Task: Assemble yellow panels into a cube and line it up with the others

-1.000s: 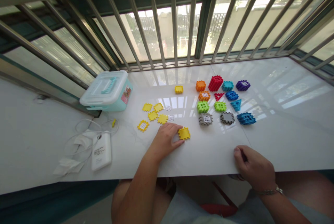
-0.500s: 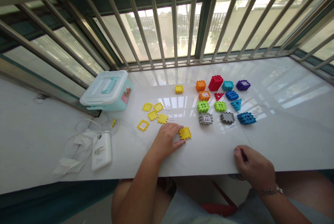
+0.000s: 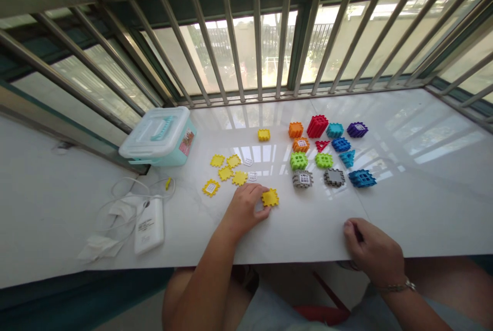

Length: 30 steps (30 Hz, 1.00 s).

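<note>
My left hand (image 3: 248, 208) pinches a yellow square building tile (image 3: 270, 197) with notched edges, low over the white table. Beside it on the left lie several loose yellow tiles (image 3: 225, 173), one of them with a white window insert (image 3: 210, 187). Two loose white window pieces (image 3: 252, 176) rest close to these tiles. Curled into a fist, my right hand (image 3: 373, 246) lies at the table's front edge; whether anything is inside it is hidden. A small yellow stack (image 3: 264, 135) sits farther back.
Stacks of orange (image 3: 296, 129), red (image 3: 318, 126), green (image 3: 299, 160), grey (image 3: 303, 179), blue (image 3: 362, 178) and purple tiles (image 3: 357, 129) stand right of centre. A lidded teal box (image 3: 157, 135) is at back left. A white power bank (image 3: 149, 225) with a cable lies at left. Metal bars line the back.
The view has shifted slightly. My left hand keeps its pinch on the yellow tile, in nearly the same place. My right fist stays put.
</note>
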Each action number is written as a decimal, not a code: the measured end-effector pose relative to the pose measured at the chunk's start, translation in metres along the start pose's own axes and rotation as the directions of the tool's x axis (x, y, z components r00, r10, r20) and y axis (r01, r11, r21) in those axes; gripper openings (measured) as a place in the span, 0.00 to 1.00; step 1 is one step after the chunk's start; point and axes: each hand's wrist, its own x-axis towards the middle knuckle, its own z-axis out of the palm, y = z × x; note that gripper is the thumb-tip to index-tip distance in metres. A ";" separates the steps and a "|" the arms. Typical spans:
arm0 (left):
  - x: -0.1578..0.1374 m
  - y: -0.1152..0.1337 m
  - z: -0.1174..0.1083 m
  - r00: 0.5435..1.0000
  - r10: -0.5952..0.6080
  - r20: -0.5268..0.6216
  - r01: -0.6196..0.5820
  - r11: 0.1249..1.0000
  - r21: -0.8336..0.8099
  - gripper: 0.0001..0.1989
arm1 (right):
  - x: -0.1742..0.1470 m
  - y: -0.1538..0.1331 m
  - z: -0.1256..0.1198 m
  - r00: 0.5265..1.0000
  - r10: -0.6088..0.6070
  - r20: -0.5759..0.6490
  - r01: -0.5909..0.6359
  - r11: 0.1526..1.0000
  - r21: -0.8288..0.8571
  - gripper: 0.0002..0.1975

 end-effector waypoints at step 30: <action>0.220 -0.124 -0.026 0.970 -0.239 -0.050 0.234 0.968 -0.094 0.24 | 0.005 -0.003 0.001 0.996 -0.072 -0.044 0.076 0.991 0.113 0.14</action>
